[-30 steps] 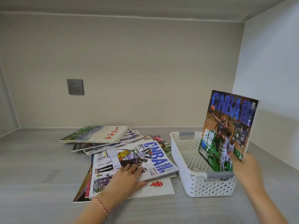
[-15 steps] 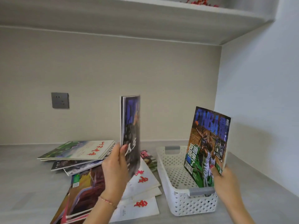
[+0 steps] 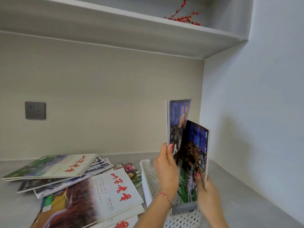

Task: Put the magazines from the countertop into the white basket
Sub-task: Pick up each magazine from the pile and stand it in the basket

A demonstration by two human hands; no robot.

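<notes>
The white perforated basket (image 3: 148,180) with a grey handle stands on the countertop at lower right. My left hand (image 3: 166,168) grips a blue-covered magazine (image 3: 176,122) upright above the basket. Just to its right, my right hand (image 3: 204,190) holds a second basketball magazine (image 3: 195,155) upright, with its lower edge down inside the basket. The two magazines overlap. A loose pile of magazines (image 3: 98,190) with red lettering lies on the counter left of the basket, with another stack (image 3: 54,167) behind it.
A grey countertop (image 3: 243,201) runs to the right wall, close beside the basket. A wall socket (image 3: 35,110) sits on the back wall at left. An overhead shelf (image 3: 148,30) carries a red berry sprig (image 3: 182,17).
My left hand has carried its magazine from over the pile rightward to above the basket, next to the one in my right hand. The camera view has tilted upward.
</notes>
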